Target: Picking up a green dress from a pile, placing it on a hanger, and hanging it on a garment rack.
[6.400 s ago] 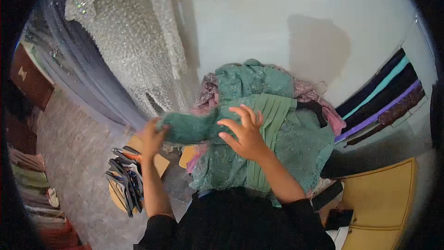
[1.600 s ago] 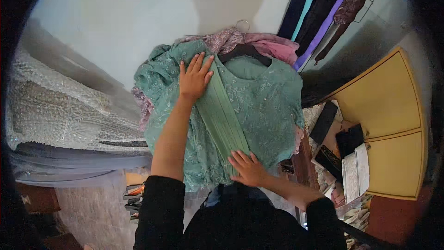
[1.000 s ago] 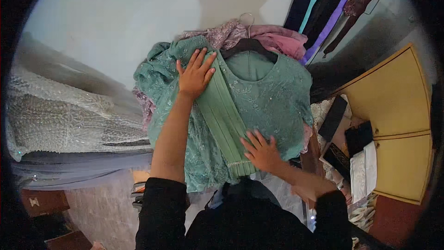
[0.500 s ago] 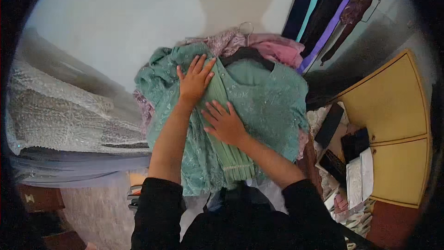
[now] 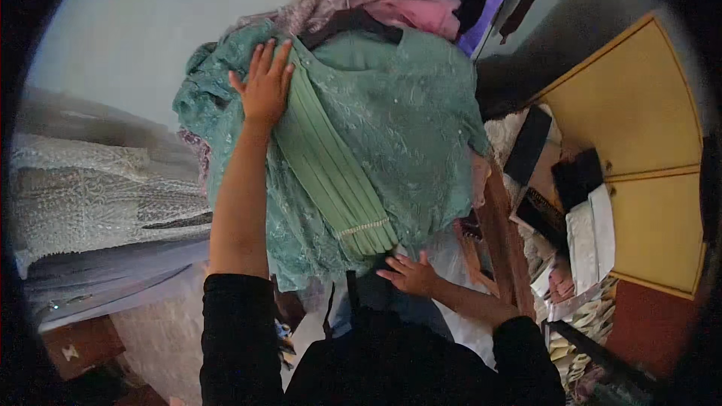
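A sea-green embroidered garment (image 5: 421, 120) hangs in front of me on a dark hanger (image 5: 350, 24). Down its left part, slanting toward the lower right, lies a light green pleated fabric strip (image 5: 327, 165) with a narrow beaded band near its lower end. My left hand (image 5: 265, 90) rests flat at the strip's upper end, by the shoulder, fingers spread. Just below the strip's lower end is my right hand (image 5: 412, 274), fingers apart and nothing visible in them; whether it touches the hem cannot be made out.
Pink garments (image 5: 421, 11) hang behind the green one. A whitish beaded dress (image 5: 83, 203) is at the left. To the right stands a yellow cabinet (image 5: 624, 105) beside folded fabrics and dark boxes (image 5: 541, 218). A purple strip (image 5: 492, 0) hangs at the top right.
My right hand has slid down from the middle of the pleated strip to below its lower end. My left hand stays at the top. The whole view has shifted, with the garment now higher and further left.
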Demonstrator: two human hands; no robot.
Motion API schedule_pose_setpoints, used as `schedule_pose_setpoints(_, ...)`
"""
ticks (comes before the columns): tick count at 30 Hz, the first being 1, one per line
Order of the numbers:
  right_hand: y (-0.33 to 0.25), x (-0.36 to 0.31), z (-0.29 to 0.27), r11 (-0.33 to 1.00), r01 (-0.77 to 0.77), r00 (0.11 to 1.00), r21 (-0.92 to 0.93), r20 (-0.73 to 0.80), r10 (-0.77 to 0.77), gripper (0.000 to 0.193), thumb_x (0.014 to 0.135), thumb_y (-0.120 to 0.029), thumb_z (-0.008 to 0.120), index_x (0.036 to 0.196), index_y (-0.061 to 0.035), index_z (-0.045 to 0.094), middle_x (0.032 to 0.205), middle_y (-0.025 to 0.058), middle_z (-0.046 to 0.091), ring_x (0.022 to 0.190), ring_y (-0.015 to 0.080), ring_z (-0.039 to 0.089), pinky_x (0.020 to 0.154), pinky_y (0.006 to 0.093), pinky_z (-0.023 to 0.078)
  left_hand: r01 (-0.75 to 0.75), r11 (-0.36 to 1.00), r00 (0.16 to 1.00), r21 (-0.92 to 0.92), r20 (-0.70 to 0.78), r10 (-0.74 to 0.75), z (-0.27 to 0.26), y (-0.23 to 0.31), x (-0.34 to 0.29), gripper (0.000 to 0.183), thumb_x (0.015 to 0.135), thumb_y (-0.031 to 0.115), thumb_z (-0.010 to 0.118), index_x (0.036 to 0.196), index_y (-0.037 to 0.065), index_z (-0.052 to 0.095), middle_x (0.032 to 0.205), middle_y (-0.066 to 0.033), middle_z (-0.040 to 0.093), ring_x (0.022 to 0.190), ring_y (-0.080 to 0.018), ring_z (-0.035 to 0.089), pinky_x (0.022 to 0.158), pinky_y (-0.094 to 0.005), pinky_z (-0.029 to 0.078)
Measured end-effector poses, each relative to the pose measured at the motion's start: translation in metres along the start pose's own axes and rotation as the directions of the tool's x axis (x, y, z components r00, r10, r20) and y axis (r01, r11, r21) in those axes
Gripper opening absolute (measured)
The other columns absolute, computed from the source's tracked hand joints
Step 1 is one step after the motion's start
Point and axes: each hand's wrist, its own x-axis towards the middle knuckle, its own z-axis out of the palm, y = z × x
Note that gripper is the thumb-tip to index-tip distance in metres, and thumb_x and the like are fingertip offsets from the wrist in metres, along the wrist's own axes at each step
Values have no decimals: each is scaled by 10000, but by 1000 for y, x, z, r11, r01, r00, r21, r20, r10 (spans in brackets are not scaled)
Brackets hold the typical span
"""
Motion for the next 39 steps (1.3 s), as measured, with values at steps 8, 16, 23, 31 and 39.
schedule_pose_setpoints(8,33,-44,84,927,-27,911,-374,373,177,496,862,-362,499,1318,-185,417,1397,79,342,1287,289,306,982,615,196,47,998,998,44,-50,-45,-7,4,-3,427,934,383,399,1355,387,326,1404,35,360,1300,-166,328,960,-697,61)
schedule_pose_setpoints(16,6,-30,-53,748,-606,791,270,104,603,594,889,-295,477,1412,-148,237,1452,215,177,1312,390,249,1011,637,146,154,895,949,-418,-190,-252,-54,84,-90,531,884,292,493,1378,182,337,1461,-120,242,1345,-300,227,997,-627,7)
schedule_pose_setpoints(23,50,115,-132,903,-378,627,205,-660,413,548,869,-268,498,1345,-44,347,1411,214,279,1301,387,267,1010,599,169,-187,950,947,-251,209,242,-31,133,-139,521,908,403,409,1382,204,329,1468,-78,236,1331,-246,261,1020,-551,217)
schedule_pose_setpoints(31,256,-1,-100,122,-946,-149,299,-739,657,508,766,-272,584,1250,-146,492,1361,68,392,1264,328,321,923,623,255,-208,933,924,-295,254,286,-15,186,-127,489,919,392,375,1389,272,314,1466,-37,245,1340,-218,237,1038,-531,194)
schedule_pose_setpoints(39,68,181,-147,939,-332,681,89,-666,304,525,853,-362,506,1335,-182,402,1419,164,288,1290,361,291,960,654,184,-165,970,978,-179,-154,139,-18,114,-160,530,878,377,479,1310,80,407,1423,-242,244,1343,-389,169,990,-620,-92)
